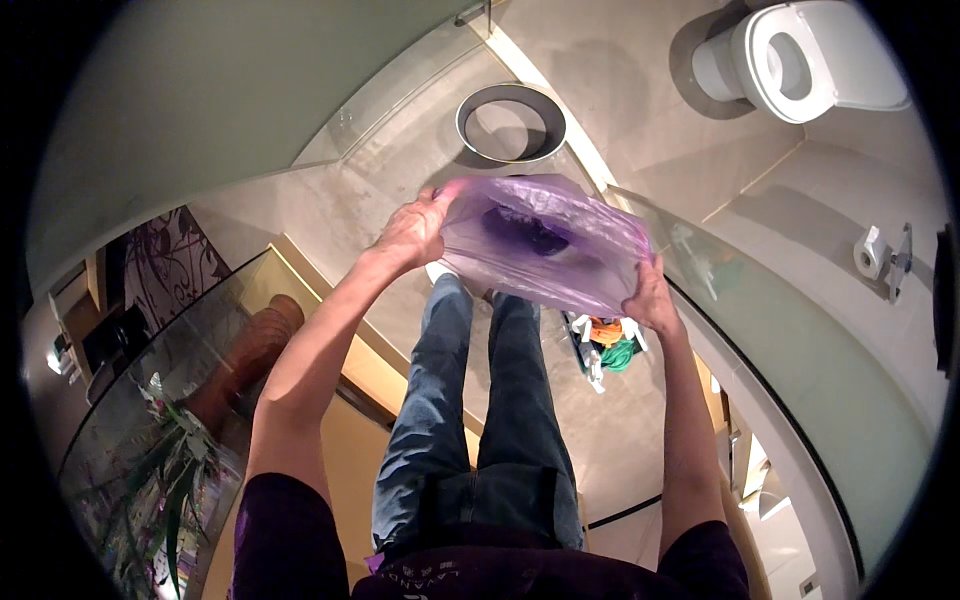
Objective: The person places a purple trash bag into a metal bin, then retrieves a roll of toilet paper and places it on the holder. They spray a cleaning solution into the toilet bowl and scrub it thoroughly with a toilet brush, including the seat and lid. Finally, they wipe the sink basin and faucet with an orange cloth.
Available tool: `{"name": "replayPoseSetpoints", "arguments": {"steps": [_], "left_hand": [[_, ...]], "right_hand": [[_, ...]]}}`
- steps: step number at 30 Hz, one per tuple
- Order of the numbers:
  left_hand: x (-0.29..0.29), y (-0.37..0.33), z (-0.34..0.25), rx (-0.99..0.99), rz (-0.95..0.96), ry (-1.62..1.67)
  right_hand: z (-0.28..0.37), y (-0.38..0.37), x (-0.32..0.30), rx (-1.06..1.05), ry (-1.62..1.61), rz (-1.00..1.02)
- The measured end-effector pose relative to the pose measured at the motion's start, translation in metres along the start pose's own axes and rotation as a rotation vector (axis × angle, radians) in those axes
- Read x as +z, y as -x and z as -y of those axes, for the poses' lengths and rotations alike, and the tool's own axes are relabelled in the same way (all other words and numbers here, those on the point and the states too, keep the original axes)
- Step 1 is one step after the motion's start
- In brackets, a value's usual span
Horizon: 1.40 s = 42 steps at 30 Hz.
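A thin, translucent purple plastic bag (pixel 590 265) is stretched wide between my two hands, its mouth spread so the darker inside shows. My left hand (pixel 412 232) grips the rim at its left end, fingers closed. At the right end, my right hand (pixel 650 297) pinches the other side of the rim. Beyond the bag, on the floor, lies a grey oval ring (pixel 553 118) with a pale rim, apart from both hands. Below the bag's right side, a small heap of orange and green cloths with white pieces (pixel 612 345) sits near my feet.
A white toilet (pixel 720 65) with its lid raised stands at the far right, behind a glass partition (pixel 780 310). A paper roll (pixel 868 252) hangs on the right wall. To my left are a glass-topped table (pixel 185 330), a brown vase (pixel 250 350) and a leafy plant (pixel 180 470).
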<state>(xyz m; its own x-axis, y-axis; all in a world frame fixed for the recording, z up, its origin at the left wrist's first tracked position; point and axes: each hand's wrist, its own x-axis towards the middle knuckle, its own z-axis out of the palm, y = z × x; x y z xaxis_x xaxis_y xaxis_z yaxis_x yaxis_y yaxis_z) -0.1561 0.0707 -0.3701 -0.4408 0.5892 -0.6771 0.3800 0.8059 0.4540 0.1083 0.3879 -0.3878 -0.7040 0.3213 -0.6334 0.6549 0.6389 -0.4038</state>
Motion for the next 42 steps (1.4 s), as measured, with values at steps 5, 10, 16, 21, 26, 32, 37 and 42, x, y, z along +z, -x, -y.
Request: {"name": "replayPoseSetpoints", "arguments": {"steps": [5, 10, 16, 21, 26, 32, 37, 42], "left_hand": [[0.018, -0.017, 0.018, -0.009, -0.039, 0.086], [0.017, -0.004, -0.013, 0.081, -0.351, -0.156], [0.064, -0.022, -0.122, 0.517, -0.488, -0.011], [0.171, -0.155, -0.109, 0.004, 0.286, -0.108], [0.303, -0.24, -0.03, -0.304, 0.196, -0.064], [0.312, -0.252, -0.004, -0.14, 0.302, -0.092], [0.307, -0.236, 0.012, -0.024, 0.263, 0.099], [0.358, -0.225, 0.077, -0.193, 0.295, -0.019]], "right_hand": [[0.021, -0.026, 0.001, -0.07, -0.007, -0.034], [0.028, -0.035, -0.001, -0.04, -0.076, -0.003], [0.039, -0.02, 0.004, -0.144, -0.187, -0.123], [0.036, -0.022, 0.02, -0.196, -0.22, -0.142], [-0.003, -0.079, 0.07, -0.185, -0.366, -0.079], [-0.04, -0.156, 0.156, 0.01, -0.252, -0.102], [-0.026, -0.137, 0.183, 0.051, -0.318, 0.091], [-0.005, -0.094, 0.201, -0.129, -0.26, -0.245]]}}
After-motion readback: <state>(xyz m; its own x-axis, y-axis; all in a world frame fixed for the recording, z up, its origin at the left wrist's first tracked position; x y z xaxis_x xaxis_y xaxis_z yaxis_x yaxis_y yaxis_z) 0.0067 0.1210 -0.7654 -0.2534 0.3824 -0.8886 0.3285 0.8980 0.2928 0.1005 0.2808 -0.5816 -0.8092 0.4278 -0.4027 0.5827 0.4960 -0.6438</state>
